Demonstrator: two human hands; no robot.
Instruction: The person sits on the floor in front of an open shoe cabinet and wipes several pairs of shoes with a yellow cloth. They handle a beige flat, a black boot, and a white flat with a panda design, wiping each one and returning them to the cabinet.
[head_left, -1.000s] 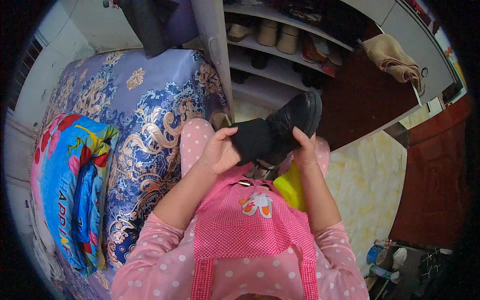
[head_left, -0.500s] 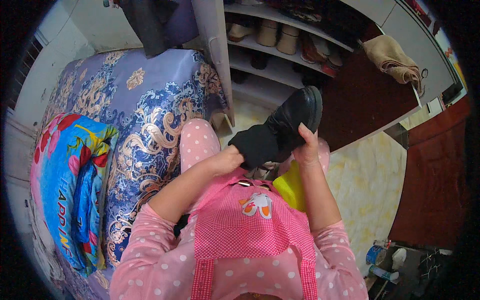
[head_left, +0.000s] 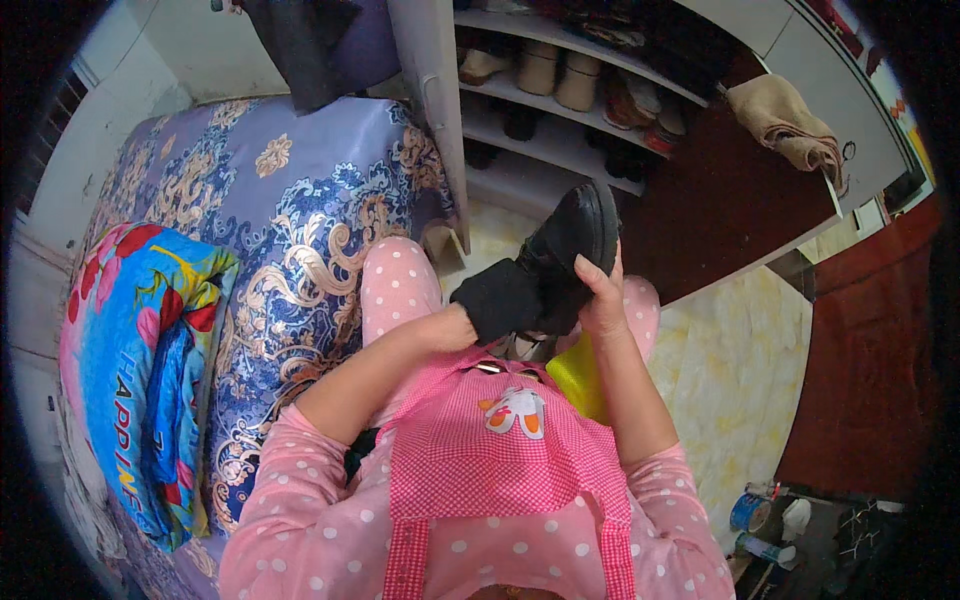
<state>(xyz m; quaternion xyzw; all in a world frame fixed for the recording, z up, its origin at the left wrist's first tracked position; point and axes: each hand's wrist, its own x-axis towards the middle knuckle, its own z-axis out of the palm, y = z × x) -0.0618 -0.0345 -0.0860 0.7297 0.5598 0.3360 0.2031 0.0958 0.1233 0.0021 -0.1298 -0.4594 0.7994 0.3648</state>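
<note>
A black ankle boot (head_left: 565, 235) with a dark, soft cuff (head_left: 500, 298) is tilted over my lap, its toe pointing up and away and its sole facing right. My right hand (head_left: 604, 295) grips the boot along the sole, thumb on the near side. At the cuff's opening is my left hand (head_left: 458, 326), mostly inside it. Only the wrist and a little of that hand show, and its fingers are hidden. Below the boot, a yellow cloth-like item (head_left: 578, 380) lies on my lap beside the pink checked apron (head_left: 480, 455).
On the left, a bed with a patterned cover (head_left: 290, 240) carries a folded bright blanket (head_left: 130, 370). Ahead stands an open shoe cabinet (head_left: 560, 165) holding several shoes. Its dark door (head_left: 720, 200) swings out at right, with a tan cloth (head_left: 785, 115) over the top.
My left hand has gone from holding the cuff's edge to deeper inside the cuff. The boot and my right hand have shifted slightly left.
</note>
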